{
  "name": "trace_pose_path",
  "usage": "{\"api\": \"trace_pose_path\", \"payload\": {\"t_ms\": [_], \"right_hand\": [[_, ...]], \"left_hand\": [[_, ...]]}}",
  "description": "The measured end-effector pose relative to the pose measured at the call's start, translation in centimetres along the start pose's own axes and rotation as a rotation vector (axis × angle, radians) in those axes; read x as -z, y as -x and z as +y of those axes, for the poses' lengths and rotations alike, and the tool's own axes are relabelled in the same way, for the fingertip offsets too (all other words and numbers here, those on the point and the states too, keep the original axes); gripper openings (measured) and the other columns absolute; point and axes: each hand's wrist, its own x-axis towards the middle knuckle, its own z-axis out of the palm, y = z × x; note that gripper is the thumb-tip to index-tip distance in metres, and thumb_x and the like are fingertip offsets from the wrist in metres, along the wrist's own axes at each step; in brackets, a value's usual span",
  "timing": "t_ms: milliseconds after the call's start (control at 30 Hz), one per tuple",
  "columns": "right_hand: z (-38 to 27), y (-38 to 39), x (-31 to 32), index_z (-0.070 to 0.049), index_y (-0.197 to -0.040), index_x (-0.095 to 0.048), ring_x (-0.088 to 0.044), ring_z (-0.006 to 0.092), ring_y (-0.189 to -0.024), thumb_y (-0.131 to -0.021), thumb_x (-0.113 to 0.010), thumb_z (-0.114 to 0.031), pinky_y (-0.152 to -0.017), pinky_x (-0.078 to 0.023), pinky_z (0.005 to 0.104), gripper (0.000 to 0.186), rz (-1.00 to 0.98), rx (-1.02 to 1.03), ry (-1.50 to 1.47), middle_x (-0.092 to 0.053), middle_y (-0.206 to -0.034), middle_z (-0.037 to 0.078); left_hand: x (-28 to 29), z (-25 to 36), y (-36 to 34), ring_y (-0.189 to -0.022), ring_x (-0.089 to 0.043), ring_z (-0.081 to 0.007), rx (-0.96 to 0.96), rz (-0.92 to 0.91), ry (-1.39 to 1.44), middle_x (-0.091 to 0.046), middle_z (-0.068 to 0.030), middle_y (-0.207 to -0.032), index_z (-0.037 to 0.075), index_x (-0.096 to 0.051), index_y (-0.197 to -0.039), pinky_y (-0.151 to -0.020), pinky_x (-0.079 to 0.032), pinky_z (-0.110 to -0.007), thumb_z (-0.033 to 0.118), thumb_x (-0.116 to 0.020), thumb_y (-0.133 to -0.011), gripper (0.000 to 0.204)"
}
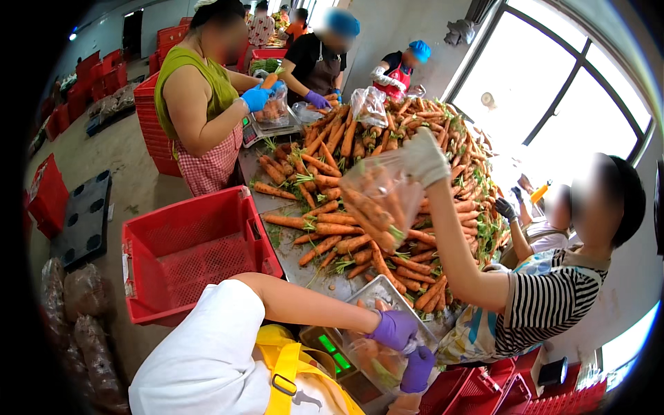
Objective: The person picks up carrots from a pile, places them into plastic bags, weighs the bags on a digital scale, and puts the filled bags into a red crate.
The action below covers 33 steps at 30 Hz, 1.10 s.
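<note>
At the left, a red crate (129, 266) stands beside the person's left arm. To its right, a scale display (333, 353) is lit green. Next, a clear bag of carrots (373, 358) rests on the metal tray (398, 296), immediately left of both hands; its gathered neck points right, toward the fingers. Carrots inside slant; the bag's overall long axis cannot be determined from here. The left hand (393, 330) pinches the neck's far side. The right hand (418, 370), nearer the body, is curled closed against the same film.
</note>
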Motion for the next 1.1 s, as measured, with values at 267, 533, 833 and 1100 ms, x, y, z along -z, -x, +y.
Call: {"api": "trace_pose_path", "payload": {"t_ms": [267,533,833,1100], "right_hand": [[-2.2,4.3,-0.9,0.001,-0.091,-0.063,-0.061,0.0189,-0.089,-0.093,-0.05,-0.008,-0.084,-0.047,0.0297,0.016,0.197,0.308,-0.398,-0.065,-0.096,0.01],[-2.2,4.0,-1.3,0.001,-0.112,-0.061,-0.057,0.0164,-0.105,-0.091,-0.051,-0.003,-0.095,-0.042,0.0285,0.023,0.02,0.058,-0.093,-0.062,-0.112,0.009],[-2.0,0.1,-4.8,0.002,-0.117,-0.058,-0.054,0.0121,-0.1,-0.084,-0.049,0.01,-0.085,-0.044,0.0237,0.035,0.086,0.253,-0.167,-0.06,-0.113,0.008],[-11.4,-2.0,-2.5,0.002,-0.116,-0.062,-0.063,0.0254,-0.103,-0.071,-0.058,0.007,-0.09,-0.047,0.0328,0.046,-0.029,0.571,0.214,-0.066,-0.109,0.015]], "left_hand": [[3.1,-7.2,-3.4,-0.071,-0.06,-0.0307,0.109,0.472,-0.591,-0.061,-0.0177,-0.071,0.003,-0.063,-0.073,-0.063,-0.045,-0.042,0.016,-0.061,-0.067,0.015],[2.2,-6.8,0.7,-0.08,-0.06,-0.0133,0.219,-0.045,0.526,-0.069,-0.0074,-0.089,0.0,-0.067,-0.102,-0.074,-0.049,-0.029,0.025,-0.06,-0.08,0.034],[4.4,-1.6,2.0,-0.076,-0.056,-0.0074,0.097,0.11,0.711,-0.066,0.0012,-0.085,0.004,-0.069,-0.101,-0.074,-0.048,-0.025,0.014,-0.074,-0.077,0.026],[4.8,2.3,0.5,-0.081,-0.057,-0.0108,-0.138,-0.035,1.081,-0.066,-0.004,-0.085,0.003,-0.067,-0.094,-0.072,-0.047,-0.027,0.016,-0.073,-0.075,0.023]]}}
